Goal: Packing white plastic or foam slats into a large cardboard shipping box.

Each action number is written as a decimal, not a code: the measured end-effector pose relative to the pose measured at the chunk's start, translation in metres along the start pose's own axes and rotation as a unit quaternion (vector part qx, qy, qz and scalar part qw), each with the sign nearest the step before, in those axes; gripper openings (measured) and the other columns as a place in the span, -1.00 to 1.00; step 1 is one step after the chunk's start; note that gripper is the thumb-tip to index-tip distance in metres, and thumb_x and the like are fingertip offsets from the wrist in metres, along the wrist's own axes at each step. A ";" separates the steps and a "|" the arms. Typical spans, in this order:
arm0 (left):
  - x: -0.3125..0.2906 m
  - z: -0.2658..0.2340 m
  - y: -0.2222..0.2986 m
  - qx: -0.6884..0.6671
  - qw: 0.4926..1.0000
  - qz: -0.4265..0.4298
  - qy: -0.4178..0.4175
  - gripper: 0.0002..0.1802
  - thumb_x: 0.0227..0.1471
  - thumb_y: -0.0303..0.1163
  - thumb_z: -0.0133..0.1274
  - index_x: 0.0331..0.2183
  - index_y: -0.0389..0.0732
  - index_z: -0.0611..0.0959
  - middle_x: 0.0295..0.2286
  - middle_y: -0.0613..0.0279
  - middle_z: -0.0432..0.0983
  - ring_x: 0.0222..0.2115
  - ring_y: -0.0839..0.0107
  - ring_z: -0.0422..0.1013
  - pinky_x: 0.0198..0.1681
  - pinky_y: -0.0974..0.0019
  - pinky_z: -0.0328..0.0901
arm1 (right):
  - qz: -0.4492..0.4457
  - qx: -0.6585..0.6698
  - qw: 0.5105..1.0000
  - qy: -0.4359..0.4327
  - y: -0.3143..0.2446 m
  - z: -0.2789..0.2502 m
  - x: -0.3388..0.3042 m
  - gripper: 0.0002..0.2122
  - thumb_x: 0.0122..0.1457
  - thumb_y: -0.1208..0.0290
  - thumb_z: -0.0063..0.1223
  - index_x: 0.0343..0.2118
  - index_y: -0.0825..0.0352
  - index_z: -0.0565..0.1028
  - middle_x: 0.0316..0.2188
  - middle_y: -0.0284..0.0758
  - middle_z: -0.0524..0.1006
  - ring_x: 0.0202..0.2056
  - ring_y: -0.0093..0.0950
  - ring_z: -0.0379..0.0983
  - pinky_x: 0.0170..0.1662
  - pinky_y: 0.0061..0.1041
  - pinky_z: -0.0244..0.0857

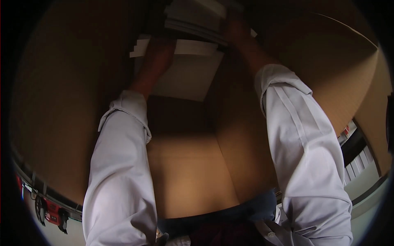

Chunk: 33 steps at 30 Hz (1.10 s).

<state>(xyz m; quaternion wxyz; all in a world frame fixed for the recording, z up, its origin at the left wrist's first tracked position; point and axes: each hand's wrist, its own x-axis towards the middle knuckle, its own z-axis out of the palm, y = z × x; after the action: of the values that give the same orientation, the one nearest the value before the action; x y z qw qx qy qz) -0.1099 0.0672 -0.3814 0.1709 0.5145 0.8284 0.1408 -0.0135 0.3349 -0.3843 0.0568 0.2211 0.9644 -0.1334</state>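
Person's got both arms deep in a lg cardboard box [193, 176], L hand [159, 57] on the nearer white stack [195, 48], R hand [237, 30] at the R end of the farther white stack [191, 16], both stacks toward the box's far end. Fingers in shadow, so can't tell if either's gripping or just touching.

Carton [188, 176]: plain brown, lightest lower centre, darkest upper left | Sheet stacks [195, 47], upper centre: plain white, shadowed grey | Sleeves [119, 164], lower left, lower right: plain off-white | Cloth [262, 205], bottom centre: dark blue | Device [52, 213], lower left: red, black
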 end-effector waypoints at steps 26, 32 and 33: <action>0.018 0.087 -0.053 -0.059 0.997 -0.030 -0.032 -0.40 -0.30 -0.79 0.04 -0.08 -0.28 0.53 -0.15 -0.01 0.43 -0.04 -0.02 0.32 0.19 0.07 0.17 | -0.039 -0.033 0.997 0.052 0.006 0.103 0.062 -0.42 0.11 0.30 0.18 0.15 0.47 0.30 0.07 0.06 0.39 0.13 -0.03 0.26 0.21 -0.14 0.14; 0.002 0.087 -0.041 -0.057 0.998 -0.020 -0.034 -0.36 -0.29 -0.81 0.02 -0.04 -0.27 0.52 -0.13 0.01 0.43 -0.01 -0.01 0.32 0.23 0.02 0.13 | 0.084 0.041 0.976 -0.194 -0.006 0.126 -0.001 -0.66 0.19 0.16 -0.10 -0.30 0.34 0.60 -0.26 -0.07 0.59 -0.21 -0.08 0.53 -0.09 -0.18 0.41; 0.000 0.089 -0.040 -0.057 0.998 -0.021 -0.034 -0.36 -0.29 -0.81 0.02 -0.04 -0.27 0.52 -0.13 0.01 0.43 -0.01 -0.01 0.32 0.23 0.02 0.13 | 0.084 0.041 0.976 -0.195 -0.004 0.129 -0.010 -0.66 0.19 0.16 -0.10 -0.30 0.34 0.60 -0.26 -0.07 0.59 -0.21 -0.08 0.53 -0.09 -0.18 0.41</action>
<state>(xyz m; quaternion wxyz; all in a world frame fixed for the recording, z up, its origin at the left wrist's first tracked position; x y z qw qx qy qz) -0.1037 0.0549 -0.4784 0.2311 0.4909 0.8232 0.1671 0.0003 0.2902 -0.5054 0.2458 0.2728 0.9065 -0.2082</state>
